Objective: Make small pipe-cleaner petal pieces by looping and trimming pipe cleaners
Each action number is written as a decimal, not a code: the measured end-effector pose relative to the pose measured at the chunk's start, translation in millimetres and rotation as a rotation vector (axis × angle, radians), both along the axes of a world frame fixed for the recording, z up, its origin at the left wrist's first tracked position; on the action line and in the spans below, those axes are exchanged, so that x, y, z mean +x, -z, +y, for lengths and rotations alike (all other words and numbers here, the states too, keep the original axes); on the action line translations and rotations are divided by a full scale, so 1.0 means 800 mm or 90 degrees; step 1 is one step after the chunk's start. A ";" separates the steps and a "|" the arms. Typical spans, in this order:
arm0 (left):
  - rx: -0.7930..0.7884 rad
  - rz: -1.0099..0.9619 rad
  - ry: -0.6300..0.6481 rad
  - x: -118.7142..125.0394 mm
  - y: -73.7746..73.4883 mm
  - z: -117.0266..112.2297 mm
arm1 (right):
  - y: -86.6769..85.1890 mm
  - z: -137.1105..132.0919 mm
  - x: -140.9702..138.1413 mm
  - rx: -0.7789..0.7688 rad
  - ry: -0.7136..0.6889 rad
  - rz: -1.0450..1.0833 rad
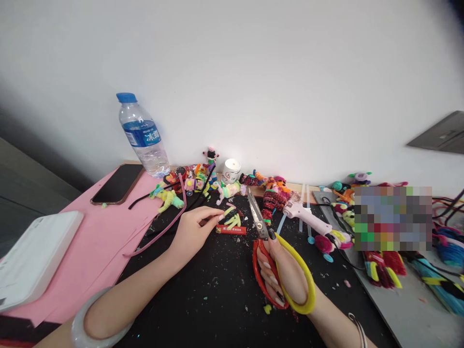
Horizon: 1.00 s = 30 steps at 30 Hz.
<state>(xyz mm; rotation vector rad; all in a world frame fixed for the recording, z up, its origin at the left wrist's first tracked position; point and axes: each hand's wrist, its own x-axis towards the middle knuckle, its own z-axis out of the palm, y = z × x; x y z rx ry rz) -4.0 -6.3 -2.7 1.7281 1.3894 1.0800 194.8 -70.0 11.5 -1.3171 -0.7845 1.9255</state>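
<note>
My right hand (284, 270) grips a pair of scissors (261, 232) with red and yellow handles; the blades are shut and point away from me toward the wall. My left hand (194, 227) rests on the black mat (217, 290), its fingertips pinching a short pale yellow-green pipe-cleaner piece (227, 211). Just right of those fingers lies a red lighter (231, 230) with a small yellow-green fuzzy shape (233, 221) on top of it. A long pink pipe cleaner (170, 223) curves beside my left wrist.
A row of small fuzzy craft figures (203, 182) lines the wall with a lit white candle (231, 170). A water bottle (142, 135), a phone (118, 183) and a white box (34, 256) sit on pink paper (105, 237). A glue gun (304, 215) and pipe-cleaner bundles (384, 268) lie right.
</note>
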 end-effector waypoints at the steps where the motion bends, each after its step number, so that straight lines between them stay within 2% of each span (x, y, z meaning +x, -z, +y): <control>1: 0.020 0.022 0.011 0.000 0.000 0.001 | 0.000 -0.001 -0.001 0.000 0.007 -0.010; 6: 0.051 0.075 0.104 0.001 0.000 0.004 | 0.000 -0.004 -0.003 0.019 0.014 -0.028; 9: 0.060 0.091 0.115 0.001 0.002 0.005 | 0.003 -0.006 -0.003 0.032 0.024 -0.042; 12: 0.086 0.096 0.087 -0.002 0.002 0.005 | 0.005 -0.007 -0.001 0.060 0.017 -0.080; 14: 0.114 0.100 0.053 -0.005 0.000 0.005 | 0.004 -0.008 0.003 0.119 -0.004 -0.130; 16: 0.139 0.107 0.021 -0.009 -0.003 0.007 | 0.001 -0.007 0.008 0.217 -0.056 -0.197; 19: 0.168 0.131 -0.018 -0.015 -0.007 0.013 | -0.005 -0.005 0.015 0.413 -0.165 -0.320; 21: 0.178 0.167 -0.042 -0.020 -0.009 0.018 | -0.006 -0.004 0.017 0.510 -0.188 -0.404; 28: 0.132 0.278 -0.132 -0.052 -0.009 0.041 | -0.002 -0.011 0.004 0.594 -0.243 -0.605; 30: 0.080 0.330 -0.156 -0.062 -0.008 0.047 | 0.000 -0.012 -0.001 0.623 -0.252 -0.641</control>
